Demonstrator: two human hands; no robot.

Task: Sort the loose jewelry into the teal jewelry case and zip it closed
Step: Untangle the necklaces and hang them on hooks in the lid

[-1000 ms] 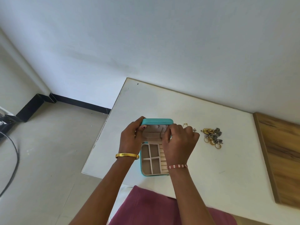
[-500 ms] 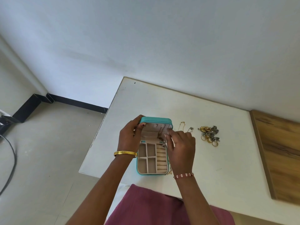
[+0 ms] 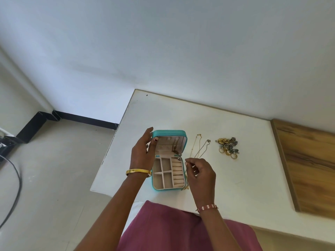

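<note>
Teal jewelry case (image 3: 169, 161): standing open near the front left edge of the white bench (image 3: 244, 174), lid upright, zip undone. One chain appears to be hanging inside the lid; the tray compartments and ring rolls look unfilled.

Left hand (image 3: 142, 153): steadying the lid's left edge, fingers (image 3: 149, 134) curled round it.

Right hand (image 3: 200, 173): hovering just right of the case, thumb and forefinger seeming to pinch the end of a thin chain (image 3: 199, 147); the contact is too fine to confirm.

Loose jewelry pile (image 3: 228, 146): rings and ornaments waiting, well right of the case. Sorting is judged barely begun.

Surroundings: wooden board (image 3: 308, 163) lying at the bench's right; a dark cable (image 3: 12, 180) trailing on the floor. Nothing is blocking the reach.
</note>
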